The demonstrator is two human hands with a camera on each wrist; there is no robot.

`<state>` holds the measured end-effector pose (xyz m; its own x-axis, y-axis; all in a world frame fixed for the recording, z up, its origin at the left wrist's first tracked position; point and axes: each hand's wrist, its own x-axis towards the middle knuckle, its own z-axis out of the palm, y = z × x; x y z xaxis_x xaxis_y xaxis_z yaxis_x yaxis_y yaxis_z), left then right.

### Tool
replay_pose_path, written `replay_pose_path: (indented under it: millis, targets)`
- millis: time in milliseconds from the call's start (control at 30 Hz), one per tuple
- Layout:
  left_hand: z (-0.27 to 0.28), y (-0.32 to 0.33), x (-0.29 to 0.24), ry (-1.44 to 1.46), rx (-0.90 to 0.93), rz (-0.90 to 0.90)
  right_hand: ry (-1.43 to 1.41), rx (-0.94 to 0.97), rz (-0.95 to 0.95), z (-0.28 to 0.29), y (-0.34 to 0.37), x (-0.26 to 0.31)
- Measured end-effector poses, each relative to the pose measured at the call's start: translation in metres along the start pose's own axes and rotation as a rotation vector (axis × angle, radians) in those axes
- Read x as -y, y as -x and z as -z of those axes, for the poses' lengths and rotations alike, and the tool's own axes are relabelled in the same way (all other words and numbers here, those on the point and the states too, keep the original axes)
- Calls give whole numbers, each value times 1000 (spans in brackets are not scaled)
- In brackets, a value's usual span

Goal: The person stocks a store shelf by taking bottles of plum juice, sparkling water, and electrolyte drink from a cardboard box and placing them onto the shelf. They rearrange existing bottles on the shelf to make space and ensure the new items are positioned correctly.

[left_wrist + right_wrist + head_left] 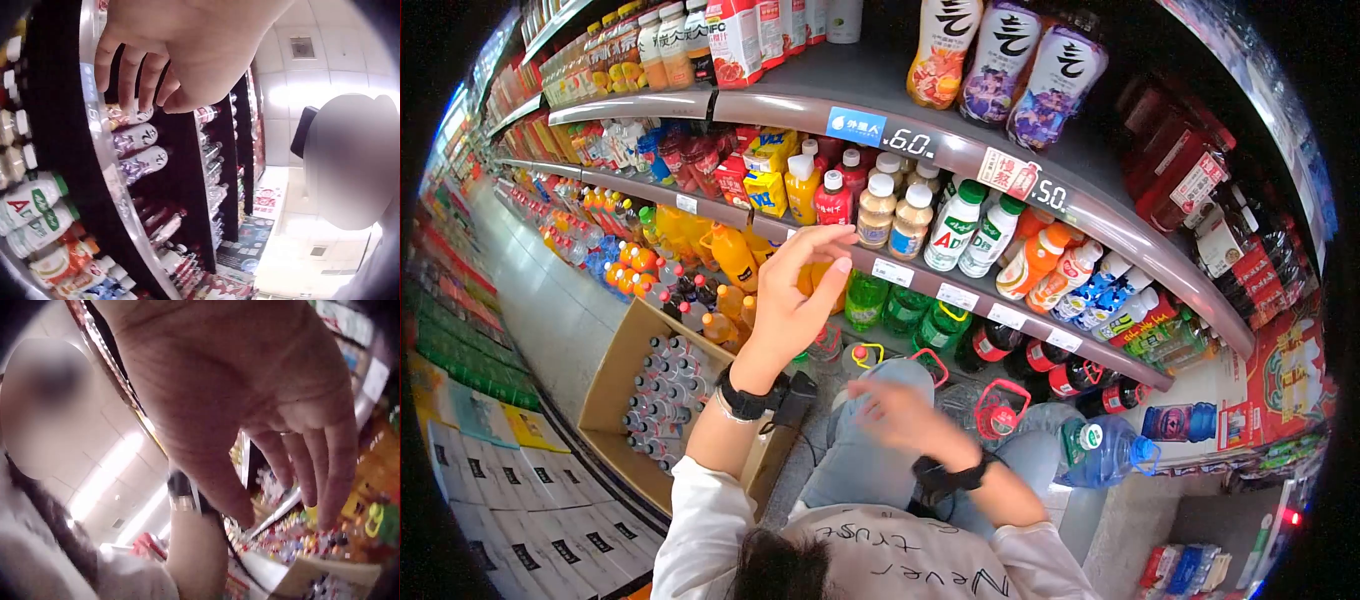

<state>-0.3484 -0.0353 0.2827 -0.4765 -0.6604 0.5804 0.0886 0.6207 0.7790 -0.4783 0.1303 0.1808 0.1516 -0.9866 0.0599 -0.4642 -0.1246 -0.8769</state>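
Note:
My left hand (795, 285) is raised in front of the middle shelf with nothing in it, its fingers loosely bent. Nearest its fingertips stand bottles with white caps (877, 208) and a red bottle (833, 203). In the left wrist view the same hand (181, 50) hangs across the upper shelf, fingers spread a little. Lower and to the right, my right hand (910, 420) is blurred above the lap and holds nothing. The right wrist view shows that hand (250, 394) with relaxed fingers and the thumb apart from them.
White bottles with green caps (952, 228) and orange-labelled bottles (1036, 260) line the middle shelf. Purple bottles (1055, 85) stand above; large green bottles (907, 308) are below. An opened cardboard box (615, 385) of small bottles is at the left, a big blue-tinted water bottle (1112, 452) at the right.

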Motion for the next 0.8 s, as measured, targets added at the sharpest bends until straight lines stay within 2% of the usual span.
replay_pose_path:
  millis: [67, 133, 233, 333, 367, 433, 533, 567, 667, 800]
  targets:
    - [-7, -2, -18, 64, 18, 5, -235, 188, -30, -48, 0, 3]
    - [-16, -5, -43, 158, 9, -7, -190, 389, 39, -78, -4, 6]
    - [-23, -8, -70, 266, 13, -18, -436, 445, 105, -132, 3, -12]
    - [-30, -12, -83, 323, 64, -16, -421, 398, 324, -147, 8, -15]
    - [-32, -15, -84, 338, 87, -7, -410, 471, 290, -143, 10, -20]
    - [-36, -22, -85, 344, 126, -6, -386, 618, 220, -106, 11, 4]
    - [-42, -36, -81, 195, 106, -32, -699, 620, 312, -88, 21, 22]
    - [-43, -43, -78, 173, 117, -30, -742, 678, 313, -76, 21, 29]
    - [-51, -67, -66, 218, 130, 22, -749, 616, 399, -62, 15, 35]
    - [-57, -90, -43, 266, 171, 84, -821, 642, 366, -43, 6, 45]
